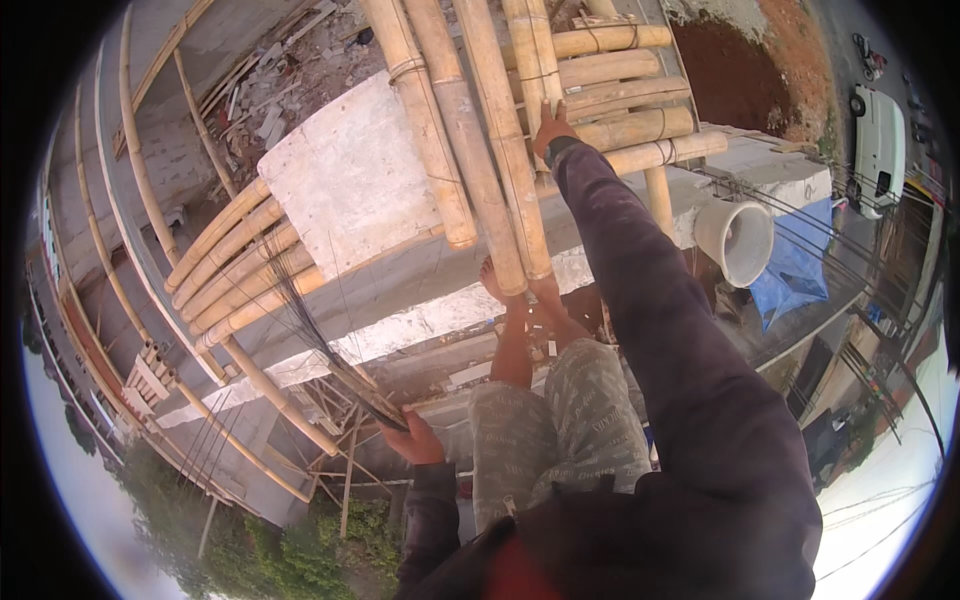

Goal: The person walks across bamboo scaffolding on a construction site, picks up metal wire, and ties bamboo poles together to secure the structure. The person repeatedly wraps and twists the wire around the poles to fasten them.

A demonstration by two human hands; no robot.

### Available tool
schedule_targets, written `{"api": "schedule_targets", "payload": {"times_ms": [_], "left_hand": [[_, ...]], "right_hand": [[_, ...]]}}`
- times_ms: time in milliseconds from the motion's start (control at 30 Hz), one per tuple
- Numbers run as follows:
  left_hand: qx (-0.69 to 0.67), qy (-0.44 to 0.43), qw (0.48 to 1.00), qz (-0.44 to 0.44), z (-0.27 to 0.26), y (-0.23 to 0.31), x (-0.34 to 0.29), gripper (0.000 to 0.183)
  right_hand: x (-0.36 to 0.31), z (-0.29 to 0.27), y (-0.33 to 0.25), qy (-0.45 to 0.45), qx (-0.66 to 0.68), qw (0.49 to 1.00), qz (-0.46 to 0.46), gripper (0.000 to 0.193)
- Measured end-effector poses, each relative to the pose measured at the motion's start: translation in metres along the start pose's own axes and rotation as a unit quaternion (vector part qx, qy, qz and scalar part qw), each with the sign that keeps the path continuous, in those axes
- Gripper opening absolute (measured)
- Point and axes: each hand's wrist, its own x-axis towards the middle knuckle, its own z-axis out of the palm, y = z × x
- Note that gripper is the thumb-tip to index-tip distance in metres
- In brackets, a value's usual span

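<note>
Bamboo poles (468, 150) run side by side from the frame's top centre toward the person's feet (492, 283). They look stiff, smooth and fairly heavy, I'd judge, and apt to roll. The right hand (555, 132) lies on the rightmost one, two fingers stretched along it; whether it grips underneath, I cannot tell. Lower left of centre, the left hand (418, 440) closes around one end of a dark wire bundle (335, 355), light and springy by the look of it. I'd take a pole near mid-length, clear of any tie (406, 70), and the bundle by its gathered end.
</note>
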Motion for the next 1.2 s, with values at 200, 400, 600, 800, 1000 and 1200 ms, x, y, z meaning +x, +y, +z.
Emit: {"api": "schedule_targets", "payload": {"times_ms": [200, 400, 600, 800, 1000, 1200], "left_hand": [[-0.126, 0.084, 0.967, -0.206, 0.009, 0.011, -0.002, 0.024], [-0.238, 0.169, 0.942, -0.166, -0.005, 0.017, 0.005, 0.02], [-0.301, 0.145, 0.923, -0.19, -0.024, 0.027, 0.022, 0.022], [-0.223, 0.076, 0.968, -0.086, -0.026, 0.012, 0.04, 0.04], [-0.109, 0.048, 0.99, -0.078, -0.02, -0.004, 0.061, 0.052], [-0.013, -0.053, 0.998, 0.024, -0.045, 0.024, 0.064, 0.072]], "right_hand": [[0.037, 0.022, 0.025, -0.02, -0.25, 0.953, -0.171, 0.046], [0.113, 0.032, 0.067, -0.132, -0.653, 0.695, -0.272, 0.028], [0.147, 0.044, 0.092, -0.042, -0.636, 0.713, -0.294, 0.029], [0.113, -0.001, 0.044, -0.146, -0.59, 0.726, -0.322, 0.036], [-0.127, 0.052, -0.081, -0.326, 0.233, 0.908, -0.126, 0.034], [-0.38, 0.104, -0.192, -0.595, 0.302, 0.727, -0.164, 0.067]]}}
